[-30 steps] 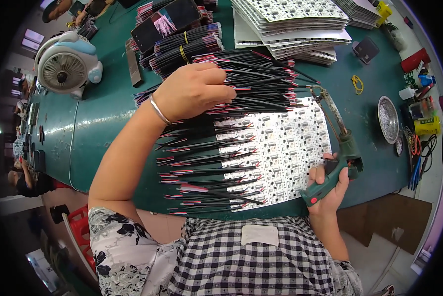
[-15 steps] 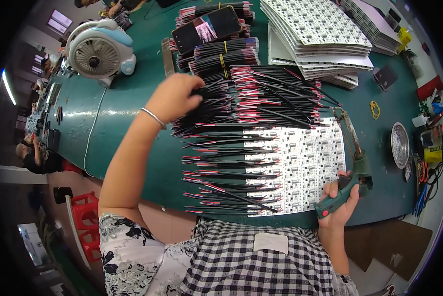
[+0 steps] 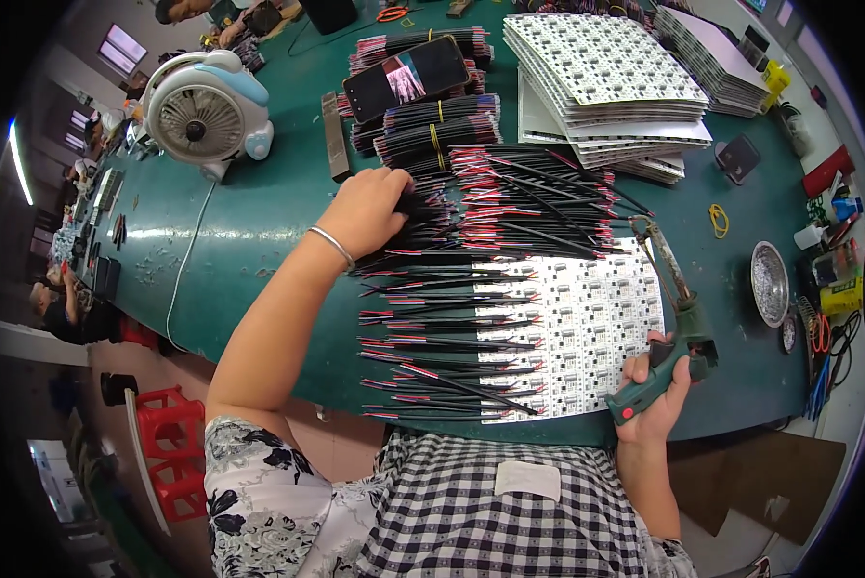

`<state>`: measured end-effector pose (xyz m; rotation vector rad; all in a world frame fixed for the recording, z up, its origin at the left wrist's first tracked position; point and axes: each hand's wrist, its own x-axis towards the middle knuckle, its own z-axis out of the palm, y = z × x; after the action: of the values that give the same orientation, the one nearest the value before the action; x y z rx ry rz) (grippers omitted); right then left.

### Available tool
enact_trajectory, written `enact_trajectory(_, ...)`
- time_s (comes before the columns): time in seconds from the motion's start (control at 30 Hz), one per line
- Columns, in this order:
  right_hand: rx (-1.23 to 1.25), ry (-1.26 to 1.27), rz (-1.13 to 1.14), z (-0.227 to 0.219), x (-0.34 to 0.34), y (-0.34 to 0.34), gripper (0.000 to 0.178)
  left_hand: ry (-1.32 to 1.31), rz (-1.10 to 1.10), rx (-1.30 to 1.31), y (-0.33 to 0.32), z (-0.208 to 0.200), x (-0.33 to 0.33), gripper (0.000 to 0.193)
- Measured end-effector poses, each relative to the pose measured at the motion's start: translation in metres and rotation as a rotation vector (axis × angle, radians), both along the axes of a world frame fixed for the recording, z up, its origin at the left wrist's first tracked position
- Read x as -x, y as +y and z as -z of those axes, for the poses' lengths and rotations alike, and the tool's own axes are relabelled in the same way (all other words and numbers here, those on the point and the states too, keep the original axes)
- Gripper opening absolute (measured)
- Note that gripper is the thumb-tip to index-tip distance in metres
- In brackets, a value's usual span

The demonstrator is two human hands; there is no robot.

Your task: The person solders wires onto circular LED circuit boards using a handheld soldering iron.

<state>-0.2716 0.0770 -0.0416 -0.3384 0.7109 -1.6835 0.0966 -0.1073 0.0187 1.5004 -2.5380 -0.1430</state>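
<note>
My left hand (image 3: pixel 367 208) rests at the left side of a pile of black wires (image 3: pixel 423 212) with red and white stripped ends. Its fingers curl over the wires, and the fingertips are partly hidden. In my right hand (image 3: pixel 656 405) is a green soldering gun (image 3: pixel 649 388), its metal tip pointing up toward the pile's right end. Below the pile lies a white circuit board panel (image 3: pixel 596 328) printed with repeated black parts. Several black wires (image 3: pixel 432 344) lie in rows across its left part, their other ends reaching over the green table (image 3: pixel 288 231).
Behind the pile, a phone (image 3: pixel 406 79) lies on tied wire bundles (image 3: pixel 437 130). Stacked circuit board panels (image 3: pixel 606 72) stand at the back right. A fan (image 3: pixel 201 111) is at the left, a metal bowl (image 3: pixel 770 284) at the right. Other people sit farther off.
My left hand has moved slightly right and down, deeper against the wire pile. My right hand still holds the soldering gun in about the same place. The whole view has shifted a little.
</note>
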Motion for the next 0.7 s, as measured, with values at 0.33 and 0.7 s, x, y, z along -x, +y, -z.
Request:
enact_trajectory(0.33, 0.0, 0.029, 0.002, -0.001, -0.004, -0.002, 0.034, 0.164, -0.121, 0.078, 0.012, -0.013, 0.005, 0.017)
enact_trajectory(0.7, -0.005, 0.065, -0.025, 0.0, 0.003, 0.004, 0.037, 1.324, -0.258, 0.294, 0.116, 0.037, -0.005, 0.024)
